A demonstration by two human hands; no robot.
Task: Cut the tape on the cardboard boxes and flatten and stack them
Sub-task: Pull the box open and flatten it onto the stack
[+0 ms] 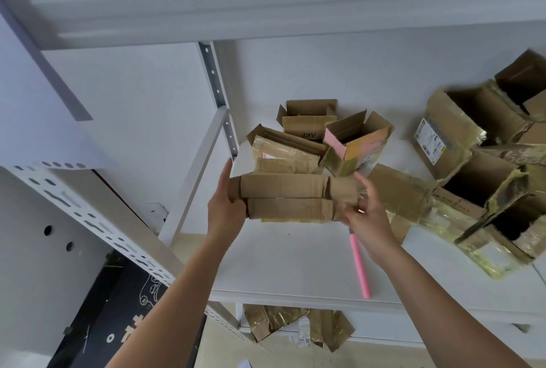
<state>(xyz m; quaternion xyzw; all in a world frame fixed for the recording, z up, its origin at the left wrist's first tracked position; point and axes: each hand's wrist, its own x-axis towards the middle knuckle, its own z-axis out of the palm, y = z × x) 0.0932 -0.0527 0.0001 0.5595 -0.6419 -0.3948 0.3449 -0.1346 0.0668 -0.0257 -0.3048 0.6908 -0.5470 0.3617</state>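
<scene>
A flattened brown cardboard box (286, 199) is held above the white table (295, 264). My left hand (226, 205) grips its left end, thumb on the front and fingers behind. My right hand (363, 214) pinches its right end, where clear tape sticks out. A pink-handled cutter (359, 264) lies on the table below my right wrist. Behind the held box lie more small boxes (285, 146), some flattened, and an open box with pink flaps (357, 143).
A heap of larger open, tape-covered boxes (487, 178) fills the table's right side. A white metal shelf frame (97, 219) stands at the left. Flattened cardboard (295, 323) lies on a lower level under the table's front edge.
</scene>
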